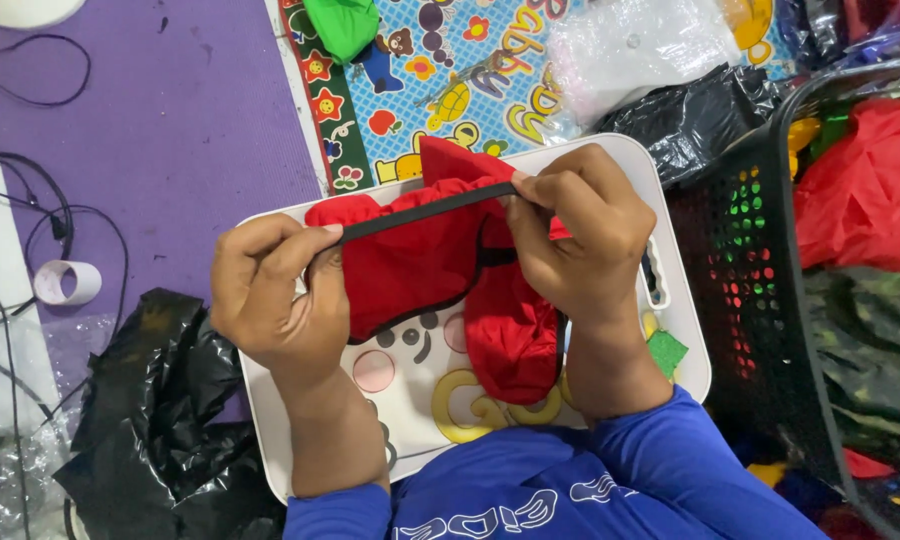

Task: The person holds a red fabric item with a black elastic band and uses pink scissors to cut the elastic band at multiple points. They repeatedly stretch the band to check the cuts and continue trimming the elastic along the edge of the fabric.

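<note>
Left hand (270, 295): clenched on one end of the flat black elastic strap (425, 211). Right hand (575, 235): pinching the other end. Strap drawn taut and level, apparently to spread the soft red fabric piece with black trim (420, 265) hanging beneath. Fabric over the white rounded plastic lap tray (685, 345). Right of tray: black perforated plastic basket (760, 270), holding red and camouflage-pattern cloth. Left of tray: crumpled black plastic bag (160, 410).

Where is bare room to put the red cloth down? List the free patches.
Free: purple mat, between the black cables, the cartoon play mat and the white lap tray. Crowded: the tray under both hands, the black plastic basket right, black plastic bags lower left.
</note>
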